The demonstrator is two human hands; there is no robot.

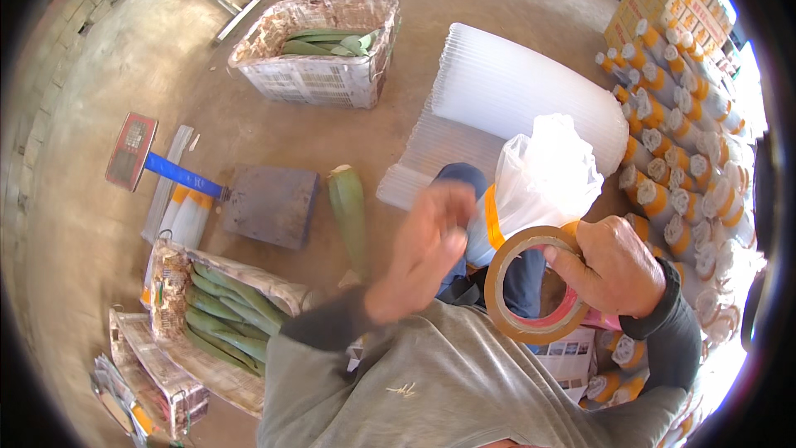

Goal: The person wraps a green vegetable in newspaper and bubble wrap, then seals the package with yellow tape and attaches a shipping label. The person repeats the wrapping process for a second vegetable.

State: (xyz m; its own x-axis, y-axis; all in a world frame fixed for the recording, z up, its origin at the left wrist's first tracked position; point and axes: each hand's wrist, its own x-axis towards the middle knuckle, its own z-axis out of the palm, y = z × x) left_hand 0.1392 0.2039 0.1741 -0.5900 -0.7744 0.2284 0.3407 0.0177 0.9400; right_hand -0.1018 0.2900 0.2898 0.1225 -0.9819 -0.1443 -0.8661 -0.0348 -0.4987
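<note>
My right hand [612, 270] grips a large roll of orange-brown packing tape [497, 283] by its ring, with the thumb at the inner edge. A bundle in white translucent plastic wrap [535, 180] leans across my knees, just beyond the roll. Orange tape [492, 218] runs as a band around that wrap. My left hand [429, 255], blurred, is held beside the bundle with thumb and fingers apart and nothing visible in it. Whatever the wrap encloses is hidden.
Air-column cushioning film [528, 81] lies partly unrolled ahead. Taped wrapped bundles [678, 118] are piled right, near cardboard cartons [647, 0]. Leftward are a platform scale [270, 205], a thick green leaf piece [347, 211] and a crate of green leaves [230, 311]. Another crate [317, 81] stands farther off.
</note>
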